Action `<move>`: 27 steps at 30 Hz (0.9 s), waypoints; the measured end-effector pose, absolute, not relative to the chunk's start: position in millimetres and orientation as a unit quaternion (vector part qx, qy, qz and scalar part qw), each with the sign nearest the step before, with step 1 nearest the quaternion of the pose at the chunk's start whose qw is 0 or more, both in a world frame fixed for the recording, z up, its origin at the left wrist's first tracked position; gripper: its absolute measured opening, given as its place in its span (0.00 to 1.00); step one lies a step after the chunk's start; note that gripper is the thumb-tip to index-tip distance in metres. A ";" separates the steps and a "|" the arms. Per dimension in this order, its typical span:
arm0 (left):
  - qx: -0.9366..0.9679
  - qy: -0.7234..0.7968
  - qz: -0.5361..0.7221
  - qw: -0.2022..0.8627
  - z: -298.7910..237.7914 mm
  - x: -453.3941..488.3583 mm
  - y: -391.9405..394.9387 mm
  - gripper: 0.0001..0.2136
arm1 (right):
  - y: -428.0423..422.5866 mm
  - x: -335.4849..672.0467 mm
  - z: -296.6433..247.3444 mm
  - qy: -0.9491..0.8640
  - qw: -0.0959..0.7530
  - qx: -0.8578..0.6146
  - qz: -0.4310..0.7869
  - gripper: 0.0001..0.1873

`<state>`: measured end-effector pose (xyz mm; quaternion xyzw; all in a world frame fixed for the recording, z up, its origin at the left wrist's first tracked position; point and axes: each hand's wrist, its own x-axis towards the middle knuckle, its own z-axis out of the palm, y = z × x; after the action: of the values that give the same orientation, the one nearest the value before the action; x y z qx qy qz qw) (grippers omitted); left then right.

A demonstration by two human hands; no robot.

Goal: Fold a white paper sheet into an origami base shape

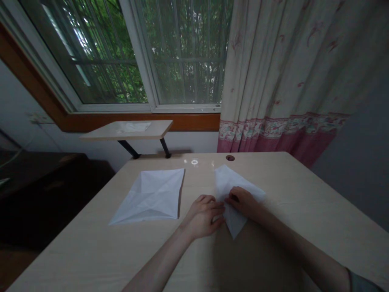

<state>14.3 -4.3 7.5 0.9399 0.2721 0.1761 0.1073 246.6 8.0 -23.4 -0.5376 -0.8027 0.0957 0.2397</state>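
Note:
A folded sheet of thin white paper, diamond-like with pointed corners, lies on the table under both hands. At its left edge rests my left hand, fingers stretched toward the right and somewhat apart, their tips touching the paper. My right hand is on the middle of the sheet, its fingers bent and closed in a pinch on the paper. The exact spot between the fingertips is partly hidden. To the left, a second white sheet lies spread out with crease lines across it and one edge slightly raised.
The light wood table has a round cable hole near its back edge. At the back left a small raised shelf on black legs bears another white piece. A window and a patterned curtain stand behind.

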 end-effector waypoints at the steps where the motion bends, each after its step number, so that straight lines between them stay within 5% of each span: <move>1: 0.938 0.276 0.178 0.109 8.2 13.6 -4.0 0.11 | 7.8 245.1 -23.2 -0.800 0.241 -0.541 0.102 0.11; 27: 0.905 0.288 0.306 0.069 0.9 5.6 4.2 0.09 | 1.1 241.1 -28.6 -0.802 0.284 -0.521 0.071 0.06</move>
<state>5.6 4.2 0.9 0.9048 0.2883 0.3057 0.0686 241.1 1.1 -28.6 -0.5213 -0.8018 0.0706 0.2836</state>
